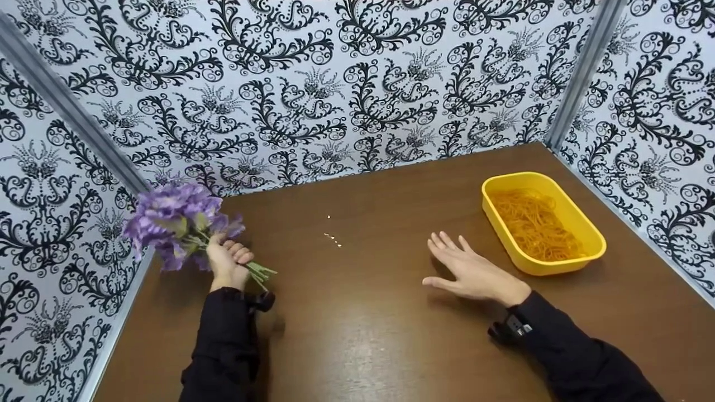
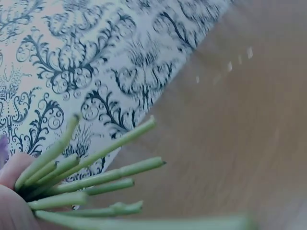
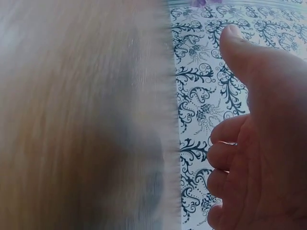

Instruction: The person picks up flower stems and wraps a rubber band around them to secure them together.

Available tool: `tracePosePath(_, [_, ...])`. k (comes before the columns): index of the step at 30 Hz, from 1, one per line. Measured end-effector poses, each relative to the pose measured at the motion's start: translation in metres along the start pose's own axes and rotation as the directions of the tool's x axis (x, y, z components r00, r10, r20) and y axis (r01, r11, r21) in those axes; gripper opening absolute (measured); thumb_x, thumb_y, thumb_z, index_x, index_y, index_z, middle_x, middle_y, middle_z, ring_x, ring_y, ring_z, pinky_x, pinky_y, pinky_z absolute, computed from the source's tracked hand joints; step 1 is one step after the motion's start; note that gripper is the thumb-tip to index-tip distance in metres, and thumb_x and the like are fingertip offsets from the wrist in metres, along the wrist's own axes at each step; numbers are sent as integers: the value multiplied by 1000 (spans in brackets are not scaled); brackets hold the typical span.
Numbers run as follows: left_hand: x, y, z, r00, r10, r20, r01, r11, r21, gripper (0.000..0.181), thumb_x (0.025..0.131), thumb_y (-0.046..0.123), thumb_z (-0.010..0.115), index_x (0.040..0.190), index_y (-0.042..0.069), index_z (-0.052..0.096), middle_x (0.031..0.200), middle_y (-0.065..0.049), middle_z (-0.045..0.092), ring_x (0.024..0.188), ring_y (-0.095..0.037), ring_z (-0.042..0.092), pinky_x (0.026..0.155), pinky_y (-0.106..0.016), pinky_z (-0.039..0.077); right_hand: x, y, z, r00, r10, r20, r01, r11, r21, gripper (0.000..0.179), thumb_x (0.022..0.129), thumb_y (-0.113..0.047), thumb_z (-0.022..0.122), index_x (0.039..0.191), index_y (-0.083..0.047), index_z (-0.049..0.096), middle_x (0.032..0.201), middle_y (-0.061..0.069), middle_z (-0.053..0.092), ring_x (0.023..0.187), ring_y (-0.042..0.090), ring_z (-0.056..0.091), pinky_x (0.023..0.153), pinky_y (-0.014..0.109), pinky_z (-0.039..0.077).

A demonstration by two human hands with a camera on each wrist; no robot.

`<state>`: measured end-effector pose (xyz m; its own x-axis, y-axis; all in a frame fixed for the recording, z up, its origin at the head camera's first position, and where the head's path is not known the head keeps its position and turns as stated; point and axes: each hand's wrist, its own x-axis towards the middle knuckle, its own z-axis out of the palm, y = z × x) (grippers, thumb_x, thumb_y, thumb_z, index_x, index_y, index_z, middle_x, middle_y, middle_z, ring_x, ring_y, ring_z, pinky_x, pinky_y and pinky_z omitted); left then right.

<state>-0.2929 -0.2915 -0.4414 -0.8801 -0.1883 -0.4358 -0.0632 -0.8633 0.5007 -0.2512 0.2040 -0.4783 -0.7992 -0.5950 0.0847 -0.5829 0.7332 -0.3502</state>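
Note:
A bunch of purple artificial flowers [image 1: 176,215] is gripped around its stems by my left hand [image 1: 228,259] at the left side of the table. The blooms point up and left. Several green stem ends [image 2: 120,175] stick out of the fist and fan apart in the left wrist view. My right hand [image 1: 469,273] hovers with spread fingers over the table, holding nothing. Its thumb stands away from the other fingers [image 3: 223,155]. Just right of it sits a yellow plastic tub [image 1: 575,223] with a tangle of orange-yellow rubber bands or strands [image 1: 533,226] inside.
The brown wooden table [image 1: 357,301] fills the space between patterned black-and-white wall panels [image 1: 313,89]. A few small bright specks [image 1: 333,240] show on the tabletop near its middle. Grey metal posts [image 1: 584,72] stand at the corners.

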Motion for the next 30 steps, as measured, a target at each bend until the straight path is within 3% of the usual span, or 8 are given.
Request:
tracePosePath(7, [-3,-20,5,999,23,46,-13,976,-216,51,106,20,36,58,16,19,45,3,22,36,-10,19,38,-22,17,6,-8,2,999,-38,-13,38,999,1,94,97,-69,45,154,5,31,162,22,25,151,38,18,120,62,9])
tracePosePath(15, [-17,-50,22,989,133,72,-94,915,-392,48,105,18,32,59,16,18,52,6,15,47,-7,10,45,-21,9,12,-18,4,998,-60,5,60,998,22,94,97,-69,45,155,3,29,162,22,23,152,36,17,120,61,8])
tracePosePath(20, [-26,-74,32,983,156,99,-100,900,-423,48,105,18,31,60,16,17,55,7,13,47,-6,10,44,-21,9,15,-26,3,997,-74,-2,74,997,32,92,98,-67,47,156,2,28,163,22,22,152,34,18,121,58,11])
tracePosePath(26, [-40,-106,46,974,186,129,-120,909,-399,50,106,19,34,56,16,27,51,7,18,46,-6,11,43,-21,9,21,-46,-2,993,-121,-7,121,993,2,94,96,-67,51,155,3,29,161,22,26,150,35,26,121,54,18])
tracePosePath(30, [-46,-128,50,965,205,163,-127,911,-393,48,105,20,35,58,15,29,53,7,16,49,-6,9,44,-21,8,27,-65,-6,987,-150,-60,148,989,-28,93,94,-65,57,152,4,36,158,23,34,146,35,33,120,53,22])
